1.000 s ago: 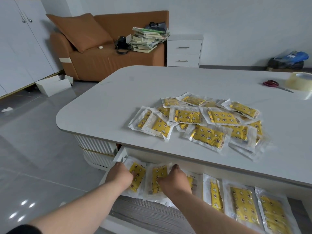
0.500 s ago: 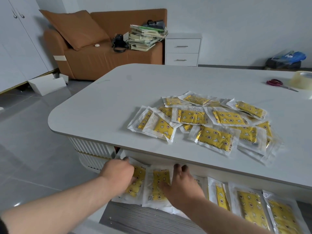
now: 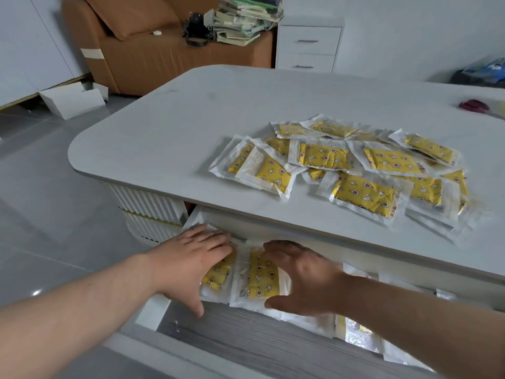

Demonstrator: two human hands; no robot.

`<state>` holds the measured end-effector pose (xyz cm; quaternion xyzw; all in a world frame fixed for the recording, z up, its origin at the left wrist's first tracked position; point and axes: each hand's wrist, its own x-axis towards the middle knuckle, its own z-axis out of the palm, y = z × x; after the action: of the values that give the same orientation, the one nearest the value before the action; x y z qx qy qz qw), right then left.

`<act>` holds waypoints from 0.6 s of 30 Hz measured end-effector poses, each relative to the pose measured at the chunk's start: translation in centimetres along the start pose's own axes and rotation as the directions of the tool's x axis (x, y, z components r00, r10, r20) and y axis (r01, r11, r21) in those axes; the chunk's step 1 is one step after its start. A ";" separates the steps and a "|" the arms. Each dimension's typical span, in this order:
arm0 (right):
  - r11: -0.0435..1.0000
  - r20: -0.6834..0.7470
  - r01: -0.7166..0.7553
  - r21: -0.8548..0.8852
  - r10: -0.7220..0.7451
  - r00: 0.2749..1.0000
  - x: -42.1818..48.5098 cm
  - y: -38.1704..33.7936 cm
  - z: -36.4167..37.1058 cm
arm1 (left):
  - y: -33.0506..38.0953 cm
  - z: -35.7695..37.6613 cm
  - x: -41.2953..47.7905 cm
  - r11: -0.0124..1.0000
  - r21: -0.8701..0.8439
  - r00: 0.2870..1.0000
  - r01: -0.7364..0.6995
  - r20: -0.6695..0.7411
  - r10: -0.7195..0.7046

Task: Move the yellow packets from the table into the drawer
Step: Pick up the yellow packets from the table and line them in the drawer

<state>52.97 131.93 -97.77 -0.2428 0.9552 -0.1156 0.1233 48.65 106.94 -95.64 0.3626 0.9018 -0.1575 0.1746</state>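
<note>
Both hands have flattened since a second ago: the left hand [image 3: 191, 265] rests open on the stowed packets [image 3: 259, 272] in the drawer [image 3: 246, 346], lower centre, and the right hand [image 3: 306, 277] spreads open over them, gripping nothing. Most yellow packets [image 3: 363, 192] lie heaped on the table [image 3: 164, 127], centre right, so plenty likely remains.

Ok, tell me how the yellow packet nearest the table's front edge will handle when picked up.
The front packet probably flops: it is a thin pouch with wide, crinkled clear edges. It is likely light for its size, lying flat on the table. Its glossy film may be slippery, so a push could slide it.
</note>
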 end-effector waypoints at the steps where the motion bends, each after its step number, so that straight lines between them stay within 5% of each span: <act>1: 1.000 0.000 -0.004 0.001 0.004 1.000 0.1 0.0 0.2 | 0.0 0.1 0.1 1.000 0.012 1.000 0.010 -0.003 -0.010; 18: 0.992 -0.023 -0.070 -0.106 0.068 0.997 -0.3 -0.4 1.2 | -0.6 0.6 1.0 0.999 0.025 0.999 0.039 -0.011 -0.039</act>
<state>53.73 131.49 -98.75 -0.2148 0.9690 -0.0625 0.1047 47.66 106.91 -96.52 0.3479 0.9076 -0.1704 0.1620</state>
